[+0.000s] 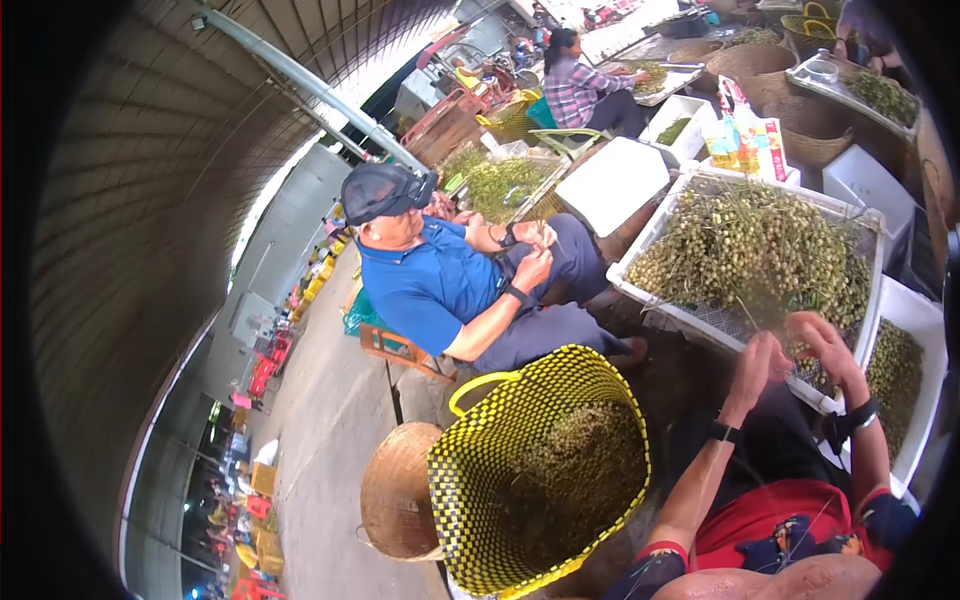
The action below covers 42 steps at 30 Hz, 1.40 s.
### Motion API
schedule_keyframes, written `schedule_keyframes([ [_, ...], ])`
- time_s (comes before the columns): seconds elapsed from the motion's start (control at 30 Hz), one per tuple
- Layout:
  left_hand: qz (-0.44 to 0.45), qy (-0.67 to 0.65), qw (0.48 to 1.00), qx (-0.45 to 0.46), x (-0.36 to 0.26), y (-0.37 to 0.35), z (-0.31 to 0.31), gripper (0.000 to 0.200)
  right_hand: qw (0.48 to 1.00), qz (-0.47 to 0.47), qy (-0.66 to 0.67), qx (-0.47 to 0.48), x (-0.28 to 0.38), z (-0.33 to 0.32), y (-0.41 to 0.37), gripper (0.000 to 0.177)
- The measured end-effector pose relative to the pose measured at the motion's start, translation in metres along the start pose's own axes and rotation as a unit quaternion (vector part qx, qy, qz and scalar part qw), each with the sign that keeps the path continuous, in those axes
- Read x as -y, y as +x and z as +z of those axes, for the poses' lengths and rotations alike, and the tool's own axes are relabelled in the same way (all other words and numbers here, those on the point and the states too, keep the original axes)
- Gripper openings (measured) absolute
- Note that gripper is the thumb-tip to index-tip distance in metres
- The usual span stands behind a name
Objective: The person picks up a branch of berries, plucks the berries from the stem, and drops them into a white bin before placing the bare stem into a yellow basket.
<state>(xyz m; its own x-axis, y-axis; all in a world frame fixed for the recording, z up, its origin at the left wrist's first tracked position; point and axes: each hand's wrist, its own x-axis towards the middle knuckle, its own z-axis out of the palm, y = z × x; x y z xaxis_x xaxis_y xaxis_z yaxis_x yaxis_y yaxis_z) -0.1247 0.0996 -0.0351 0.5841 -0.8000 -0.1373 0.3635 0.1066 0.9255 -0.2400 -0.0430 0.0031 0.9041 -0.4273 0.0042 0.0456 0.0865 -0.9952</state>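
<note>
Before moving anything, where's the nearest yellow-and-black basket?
In the head view, the checked basket is at lower centre, right of the tan wicker basket, below and left of the wearer's left hand.

Checkered basket looks like shiny woven plastic, round basket is rough matt wicker, tray smooth plastic tbh.

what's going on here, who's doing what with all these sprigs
The person wearing the camera has their left hand and right hand close together over the near side of a white tray, heaped with sprigs bearing small round fruit. A thin stem seems to stick out by the left one, but blur hides the grip. Beyond the yellow-and-black woven basket, which is partly filled, a person in a blue shirt sits with both hands close together.
</note>
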Motion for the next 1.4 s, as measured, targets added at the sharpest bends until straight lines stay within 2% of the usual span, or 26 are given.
schedule_keyframes([
  [0.07,0.011,0.007,1.000,0.018,0.004,0.003,-0.003,0.040,0.989,0.037,0.082,0.115,0.011,0.016,-0.002,0.032],
  [0.13,0.026,0.015,0.999,0.028,0.007,0.006,-0.014,0.041,0.994,-0.025,0.018,0.107,0.000,0.024,0.002,0.028],
  [0.17,0.028,0.065,0.997,0.014,0.009,0.006,-0.021,0.041,0.991,0.006,0.064,0.119,-0.009,0.020,0.004,0.023],
  [0.27,0.034,0.145,0.989,-0.013,0.009,-0.001,-0.030,0.041,0.987,0.049,0.028,0.151,0.007,0.034,-0.007,0.022],
  [0.33,0.039,0.278,0.959,-0.042,0.006,-0.004,-0.035,0.042,0.983,0.055,0.041,0.172,-0.008,0.036,-0.008,0.022],
  [0.43,-0.002,0.227,0.974,-0.014,-0.017,-0.025,-0.028,0.043,0.974,0.084,0.082,0.192,0.016,0.047,-0.017,0.023],
  [0.53,-0.034,0.176,0.983,0.023,-0.027,-0.033,-0.035,0.035,0.967,0.100,0.063,0.226,0.000,0.047,-0.012,0.023],
  [0.63,-0.022,0.254,0.966,-0.048,-0.039,-0.047,-0.035,0.021,0.984,-0.010,-0.016,0.178,-0.029,0.048,0.002,0.025],
  [0.67,-0.047,0.267,0.959,-0.079,-0.048,-0.049,-0.031,0.018,0.982,-0.004,-0.045,0.182,-0.032,0.047,0.005,0.026],
  [0.7,-0.017,0.273,0.955,-0.112,-0.047,-0.049,-0.030,0.020,0.986,-0.012,-0.034,0.161,-0.030,0.054,0.005,0.027],
  [0.77,-0.010,0.297,0.947,-0.125,-0.055,-0.051,-0.029,0.026,0.984,0.027,-0.043,0.173,-0.043,0.059,0.000,0.023],
  [0.8,0.006,0.304,0.943,-0.135,-0.046,-0.048,-0.038,0.027,0.976,-0.039,-0.106,0.188,-0.075,0.060,0.003,0.023],
  [0.83,0.029,0.313,0.934,-0.170,-0.039,-0.046,-0.047,0.027,0.962,-0.042,-0.154,0.222,-0.054,0.057,-0.004,0.023],
  [0.87,0.059,0.325,0.921,-0.207,-0.033,-0.047,-0.057,0.027,0.944,-0.136,-0.202,0.222,-0.069,0.050,-0.003,0.019],
  [0.93,0.062,0.386,0.871,-0.296,-0.027,-0.043,-0.077,0.028,0.942,0.012,-0.203,0.266,-0.046,0.021,-0.007,0.018],
  [0.97,0.091,0.436,0.839,-0.312,-0.015,-0.038,-0.096,0.028,0.930,0.012,-0.251,0.269,-0.046,0.001,-0.004,0.019],
  [1.0,0.121,0.484,0.802,-0.330,-0.002,-0.032,-0.116,0.028,0.941,-0.005,-0.253,0.225,-0.067,-0.024,0.001,0.020],
  [1.03,0.029,0.546,0.774,-0.318,-0.001,-0.032,-0.129,0.029,0.929,-0.022,-0.305,0.209,-0.064,-0.048,0.007,0.019],
  [1.07,0.028,0.546,0.773,-0.321,0.014,-0.034,-0.141,0.029,0.929,-0.006,-0.341,0.141,-0.054,-0.060,0.015,0.018],
  [1.13,0.010,0.726,0.618,-0.300,0.042,-0.036,-0.151,0.039,0.941,-0.016,-0.338,0.028,-0.042,-0.085,0.035,0.012],
  [1.17,0.013,0.687,0.674,-0.272,0.049,-0.035,-0.150,0.053,0.928,-0.025,-0.371,-0.016,-0.043,-0.090,0.046,0.011],
  [1.2,0.091,0.659,0.698,-0.263,0.060,-0.030,-0.152,0.044,0.913,-0.033,-0.402,-0.060,-0.054,-0.094,0.058,0.010],
  [1.27,0.012,0.550,0.807,-0.215,0.052,-0.023,-0.132,0.035,0.924,-0.057,-0.378,-0.026,-0.066,-0.077,0.072,0.009],
  [1.3,0.012,0.487,0.852,-0.193,0.045,-0.022,-0.118,0.031,0.912,-0.077,-0.403,0.017,-0.079,-0.065,0.079,0.011],
  [1.33,0.002,0.456,0.872,-0.177,0.045,-0.021,-0.113,0.032,0.892,-0.006,-0.446,0.072,-0.080,-0.050,0.080,0.018],
  [1.4,0.014,0.445,0.883,-0.150,0.041,-0.023,-0.103,0.031,0.841,-0.080,-0.534,-0.037,-0.108,-0.024,0.083,0.029],
])
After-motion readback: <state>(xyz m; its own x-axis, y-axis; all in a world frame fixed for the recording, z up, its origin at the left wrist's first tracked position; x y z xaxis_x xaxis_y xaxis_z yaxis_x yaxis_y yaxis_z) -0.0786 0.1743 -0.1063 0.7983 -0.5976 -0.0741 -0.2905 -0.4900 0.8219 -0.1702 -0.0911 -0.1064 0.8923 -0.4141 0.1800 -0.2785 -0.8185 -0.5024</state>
